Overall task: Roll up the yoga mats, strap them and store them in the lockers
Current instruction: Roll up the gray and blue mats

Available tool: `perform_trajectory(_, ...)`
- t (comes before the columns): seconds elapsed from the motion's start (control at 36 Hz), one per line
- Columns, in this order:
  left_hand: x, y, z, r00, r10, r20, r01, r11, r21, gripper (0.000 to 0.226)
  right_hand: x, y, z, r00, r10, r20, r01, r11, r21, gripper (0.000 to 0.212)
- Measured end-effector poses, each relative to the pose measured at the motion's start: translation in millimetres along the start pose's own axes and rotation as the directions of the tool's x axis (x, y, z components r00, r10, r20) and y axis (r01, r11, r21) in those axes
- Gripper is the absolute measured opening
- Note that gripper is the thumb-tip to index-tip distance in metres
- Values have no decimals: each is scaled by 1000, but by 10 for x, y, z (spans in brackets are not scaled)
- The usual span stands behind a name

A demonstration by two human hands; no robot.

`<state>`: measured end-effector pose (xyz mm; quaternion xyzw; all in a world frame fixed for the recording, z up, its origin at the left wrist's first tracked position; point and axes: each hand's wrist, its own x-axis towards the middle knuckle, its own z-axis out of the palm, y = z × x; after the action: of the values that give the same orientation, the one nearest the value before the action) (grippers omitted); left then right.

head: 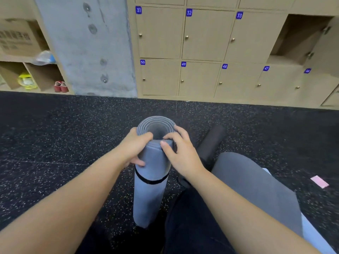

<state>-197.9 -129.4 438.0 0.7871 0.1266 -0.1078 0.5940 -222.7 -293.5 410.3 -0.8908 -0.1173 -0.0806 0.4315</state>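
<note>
Left hand (134,147) wraps the upper part of the rolled mat (149,180), fingers curled round its left side, thumb at the rim. Right hand (180,153) grips the same end from 3 o'clock, fingertips hooked over the rim, thumb pressing the outer flap. Mat stands on end on the floor (55,143), at frame centre, spiral end up. Black strap (151,180) circles it just below the hands. At 3 o'clock of the mat, a dark roll (211,142) lies on the floor; beside it a grey mat (253,189) lies partly flat. Pink slip (319,181) on the floor farther toward 3 o'clock. At 12 o'clock, numbered lockers (201,43), doors closed; one open locker (297,39) at 2 o'clock. Concrete pillar (88,46) at 11 o'clock.
</note>
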Motion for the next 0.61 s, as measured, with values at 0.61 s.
perform_trajectory(0.61, 1114, 82, 744, 886, 458, 64, -462, 885, 61, 62, 646, 1023, -205, 971, 191, -147, -152, 958, 243, 84)
